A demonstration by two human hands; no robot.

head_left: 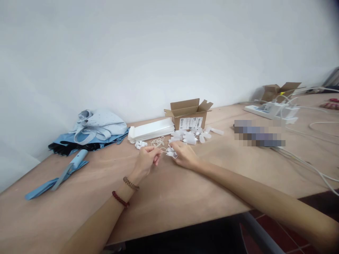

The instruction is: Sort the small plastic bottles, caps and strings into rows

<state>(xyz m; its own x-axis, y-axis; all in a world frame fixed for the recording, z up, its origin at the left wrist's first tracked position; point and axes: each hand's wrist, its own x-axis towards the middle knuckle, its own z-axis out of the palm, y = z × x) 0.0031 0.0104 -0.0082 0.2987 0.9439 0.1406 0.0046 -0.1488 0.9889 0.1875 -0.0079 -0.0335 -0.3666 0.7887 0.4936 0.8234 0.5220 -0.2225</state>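
Observation:
Near the middle of the table [169, 197], my left hand [146, 160] is closed in a pinch on a thin white cord [163, 150]. The cord runs across to my right hand [185, 155], whose fingers are closed around its other part. Small white pieces [171, 153] show at the right fingertips; their exact kind is too small to tell. Just beyond lie a tangle of cream cords [158, 141], a little heap of white pieces [141, 144] and several translucent white small bottles or tubes [190, 138].
Behind the bottles stands an open cardboard box [192, 118], with a stack of flat white packets [153, 129] beside it. A light blue cloth bag [102, 125] and folded blue umbrella [79, 158] lie left. Rightward are a blurred-out object [258, 134], power strip [272, 111] and cables [307, 164].

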